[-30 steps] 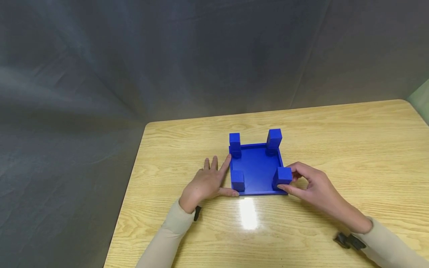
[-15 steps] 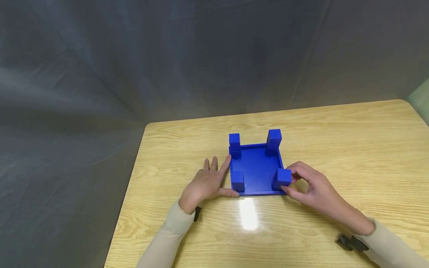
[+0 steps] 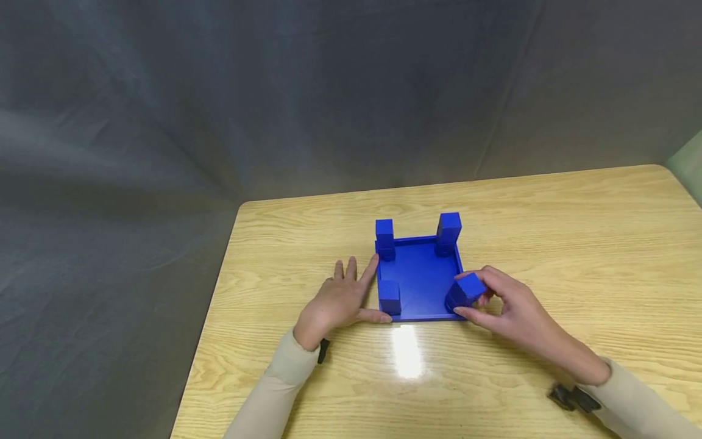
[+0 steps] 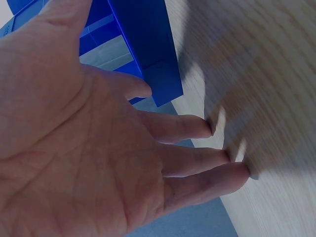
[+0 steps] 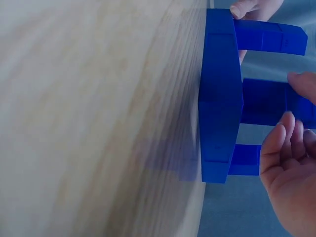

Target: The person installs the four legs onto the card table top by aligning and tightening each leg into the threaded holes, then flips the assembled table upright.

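Note:
A small blue square table point(image 3: 419, 277) lies upside down, its legs pointing up from the corners. My right hand point(image 3: 510, 305) pinches the near-right leg point(image 3: 465, 290) between thumb and fingers; this leg stands twisted relative to the others. With fingers spread, my left hand point(image 3: 337, 302) rests beside the left side, index finger and thumb touching the rim. The near-left leg point(image 3: 390, 297), far-left leg point(image 3: 385, 235) and far-right leg point(image 3: 449, 228) stand upright. In the right wrist view, my thumb and fingertips hold the leg's upper part point(image 5: 296, 106).
The wooden tabletop point(image 3: 576, 244) extends around the blue piece, with a bright light reflection in front of it. A dark grey curtain point(image 3: 384, 91) hangs behind the back edge and along the left. Dark wrist straps show at both sleeves.
The near-right leg has turned about its upright axis in my right hand, and the right fingers have shifted around it. My left hand has stayed in place.

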{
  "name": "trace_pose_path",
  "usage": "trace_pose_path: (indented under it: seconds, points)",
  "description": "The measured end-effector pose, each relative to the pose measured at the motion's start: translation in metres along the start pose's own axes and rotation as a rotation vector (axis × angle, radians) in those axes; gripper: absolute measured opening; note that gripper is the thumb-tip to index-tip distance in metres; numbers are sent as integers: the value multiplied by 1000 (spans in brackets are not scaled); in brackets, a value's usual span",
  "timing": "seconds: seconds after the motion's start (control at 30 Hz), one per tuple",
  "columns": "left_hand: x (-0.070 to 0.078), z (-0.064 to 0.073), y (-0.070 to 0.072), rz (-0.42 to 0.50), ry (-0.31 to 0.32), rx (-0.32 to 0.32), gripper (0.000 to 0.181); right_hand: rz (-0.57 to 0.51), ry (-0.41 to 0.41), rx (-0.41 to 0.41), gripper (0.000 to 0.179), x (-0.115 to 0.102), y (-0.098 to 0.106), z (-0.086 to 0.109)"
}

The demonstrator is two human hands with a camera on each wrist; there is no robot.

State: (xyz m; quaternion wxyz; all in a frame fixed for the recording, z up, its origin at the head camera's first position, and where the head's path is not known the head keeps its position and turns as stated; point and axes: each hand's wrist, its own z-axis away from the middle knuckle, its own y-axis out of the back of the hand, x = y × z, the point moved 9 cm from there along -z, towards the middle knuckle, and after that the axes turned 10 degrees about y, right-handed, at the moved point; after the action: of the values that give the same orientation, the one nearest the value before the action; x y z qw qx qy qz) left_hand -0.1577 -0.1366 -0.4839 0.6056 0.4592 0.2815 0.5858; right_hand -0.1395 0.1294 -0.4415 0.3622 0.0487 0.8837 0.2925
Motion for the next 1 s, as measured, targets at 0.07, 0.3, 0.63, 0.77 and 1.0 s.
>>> trace_pose_path:
  seconds: [0.07, 0.3, 0.63, 0.77, 1.0]
  points:
    - [0, 0, 0, -2, 2, 0, 124, 6, 10, 7, 48, -1, 1, -1]
    - [0, 0, 0, -9, 0, -1, 124, -4, -17, 17, 52, -1, 1, -2]
    - [0, -1, 0, -6, -3, 3, 124, -41, 29, 2, 57, -2, -1, -2]
    - [0, 0, 1, -10, 2, 1, 124, -45, 23, 0, 58, -1, -1, 0]
    - [0, 0, 0, -7, 3, -4, 123, -44, 2, -2, 61, 0, -1, 0]
